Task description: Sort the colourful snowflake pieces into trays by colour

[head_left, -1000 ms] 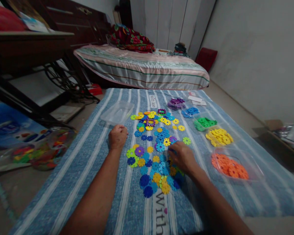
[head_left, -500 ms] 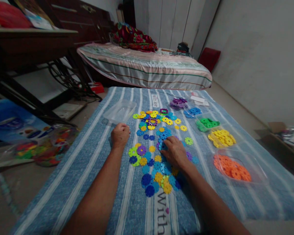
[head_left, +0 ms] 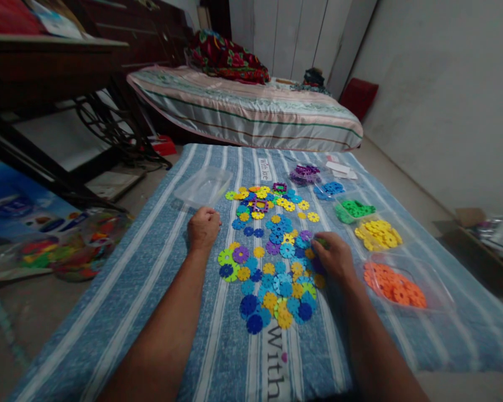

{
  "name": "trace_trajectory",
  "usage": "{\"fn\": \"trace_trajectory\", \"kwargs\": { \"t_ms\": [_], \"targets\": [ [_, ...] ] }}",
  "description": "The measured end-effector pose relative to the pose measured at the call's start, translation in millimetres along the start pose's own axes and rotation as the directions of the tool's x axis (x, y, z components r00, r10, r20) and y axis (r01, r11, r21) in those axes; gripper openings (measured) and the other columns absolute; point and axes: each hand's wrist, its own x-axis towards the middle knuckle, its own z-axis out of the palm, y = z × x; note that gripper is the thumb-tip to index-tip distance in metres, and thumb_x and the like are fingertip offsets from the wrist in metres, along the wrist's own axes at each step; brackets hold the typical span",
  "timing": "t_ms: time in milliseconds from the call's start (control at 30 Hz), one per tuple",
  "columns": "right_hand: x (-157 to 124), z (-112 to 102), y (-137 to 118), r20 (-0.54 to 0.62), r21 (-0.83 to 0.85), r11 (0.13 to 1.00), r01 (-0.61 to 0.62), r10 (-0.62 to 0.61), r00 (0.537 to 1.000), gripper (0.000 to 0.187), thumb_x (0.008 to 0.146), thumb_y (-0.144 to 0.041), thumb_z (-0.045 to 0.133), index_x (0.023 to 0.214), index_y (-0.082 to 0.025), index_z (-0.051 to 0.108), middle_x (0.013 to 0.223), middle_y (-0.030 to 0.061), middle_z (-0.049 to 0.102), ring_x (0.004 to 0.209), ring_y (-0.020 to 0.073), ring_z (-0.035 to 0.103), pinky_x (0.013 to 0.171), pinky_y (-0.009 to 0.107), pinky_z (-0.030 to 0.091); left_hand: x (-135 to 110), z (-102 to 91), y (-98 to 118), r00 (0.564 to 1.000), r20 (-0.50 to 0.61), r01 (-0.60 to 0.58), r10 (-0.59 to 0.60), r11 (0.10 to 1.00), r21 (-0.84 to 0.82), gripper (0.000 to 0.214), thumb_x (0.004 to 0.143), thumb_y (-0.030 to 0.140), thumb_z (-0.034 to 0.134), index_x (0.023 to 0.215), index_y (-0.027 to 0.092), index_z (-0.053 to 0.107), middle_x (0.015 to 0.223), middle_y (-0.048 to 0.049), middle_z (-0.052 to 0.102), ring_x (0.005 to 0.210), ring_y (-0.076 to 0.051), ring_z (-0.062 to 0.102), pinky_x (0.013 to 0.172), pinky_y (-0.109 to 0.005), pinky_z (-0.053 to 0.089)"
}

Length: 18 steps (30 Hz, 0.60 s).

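We are in a room with a grey wall [head_left: 436, 84] on the right and white cupboard doors [head_left: 293, 33] at the far end. In front of the doors is a bed [head_left: 251, 114] with a striped sheet, and a red flowery bundle [head_left: 226, 56] sits on it. On the left stands a dark table [head_left: 46, 61] with curly iron legs. A blue box [head_left: 12, 204] lies on the floor beside it.

Close to us a big blue cloth [head_left: 151, 290] with white stripes is spread out (it has the word "With" on it). All the small things lie on this cloth. Along its right side runs a row of clear trays, one colour in each. The orange pieces [head_left: 396, 285] are nearest, then the yellow pieces [head_left: 377, 234], green pieces [head_left: 354, 210], blue pieces [head_left: 329, 190] and purple pieces [head_left: 304, 173]. An empty clear tray [head_left: 203, 187] lies on the left side.

In the middle is a mixed pile [head_left: 272, 268] of little flower-shaped discs in blue, yellow, green and purple.

Our left hand [head_left: 203, 228] rests on the cloth just left of the pile, near the empty clear tray. Its grip is curled into a fist, and we cannot tell if anything is inside. Our right hand [head_left: 335, 258] is at the right edge of the pile. Its grip is narrow, with the fingertips pinched on one green disc [head_left: 321, 243]. That disc is between the pile and the yellow pieces. We cannot tell if it is off the cloth.
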Motion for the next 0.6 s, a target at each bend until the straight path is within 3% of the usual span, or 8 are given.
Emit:
{"fn": "trace_trajectory", "kwargs": {
  "t_ms": [167, 267, 367, 467, 567, 600],
  "targets": [
    [-2.3, -5.4, 2.0, 0.021, 0.057, 0.998, 0.009, -0.01, 1.0, 0.02, 0.081, -0.033, 0.053, 0.08, -0.021, 0.069, 0.09, 0.008, 0.068, 0.088, 0.0227, 0.062, 0.084, 0.038, 0.048, 1.0, 0.2, -1.2, 1.0, 0.0, -0.017, 0.017, 1.0, 0.006, 0.013, 0.074, 0.032, 0.051, 0.08, 0.022, 0.057, 0.059, 0.0004, 0.064, 0.049, -0.016, 0.06, 0.05, -0.025, 0.047],
    [-1.8, -0.6, -3.6, 0.071, 0.099, 0.994, 0.048, -0.055, 0.996, 0.016, 0.08, -0.029, 0.055, 0.077, -0.022, 0.069, 0.091, 0.0075, 0.069, 0.09, 0.0218, 0.062, 0.086, 0.037, 0.048, -0.1, -0.8, 1.1, 1.0, -0.003, -0.015, 0.015, 1.0, 0.021, 0.014, 0.074, 0.032, 0.051, 0.081, 0.022, 0.058, 0.061, 0.0, 0.064, 0.051, -0.016, 0.061, 0.051, -0.025, 0.048],
    [0.7, -3.0, -15.8, 0.088, 0.162, 0.987, 0.011, -0.025, 0.996, 0.015, 0.078, -0.031, 0.057, 0.075, -0.022, 0.07, 0.085, 0.0068, 0.069, 0.086, 0.0218, 0.063, 0.083, 0.037, 0.049, -1.8, -2.1, 4.4, 1.0, -0.005, -0.013, 0.013, 1.0, 0.017, 0.013, 0.073, 0.03, 0.051, 0.081, 0.021, 0.057, 0.06, 0.0005, 0.064, 0.049, -0.016, 0.06, 0.05, -0.024, 0.046],
    [-4.4, -26.4, -38.9, 0.121, 0.364, 0.931, -0.035, -0.01, 0.993, 0.019, 0.079, -0.039, 0.062, 0.077, -0.022, 0.071, 0.079, 0.0059, 0.07, 0.078, 0.0219, 0.065, 0.076, 0.037, 0.052, -3.1, -2.5, 6.6, 1.0, -0.006, -0.008, 0.008, 1.0, -0.01, 0.014, 0.072, 0.03, 0.051, 0.081, 0.021, 0.057, 0.059, 0.0014, 0.062, 0.047, -0.015, 0.059, 0.049, -0.024, 0.045],
    [-24.7, -68.0, -64.2, 0.168, 0.579, 0.815, 0.029, -0.155, 0.973, 0.025, 0.082, -0.049, 0.064, 0.087, -0.026, 0.074, 0.087, 0.0064, 0.072, 0.085, 0.0253, 0.068, 0.077, 0.042, 0.054, -3.7, -2.0, 7.6, 1.0, -0.003, -0.001, 0.001, 1.0, -0.019, 0.015, 0.072, 0.029, 0.051, 0.082, 0.02, 0.057, 0.059, 0.0019, 0.062, 0.047, -0.014, 0.059, 0.048, -0.023, 0.045],
    [-33.5, -81.6, -70.3, 0.135, 0.608, 0.791, 0.063, -0.181, 0.974, 0.028, 0.082, -0.054, 0.063, 0.089, -0.029, 0.074, 0.085, 0.0064, 0.072, 0.085, 0.0267, 0.068, 0.076, 0.045, 0.055, -3.9, -1.7, 7.9, 1.0, -0.003, 0.003, -0.003, 1.0, -0.017, 0.015, 0.072, 0.029, 0.051, 0.082, 0.02, 0.058, 0.06, 0.002, 0.062, 0.047, -0.014, 0.059, 0.048, -0.023, 0.045]
  ]
}}
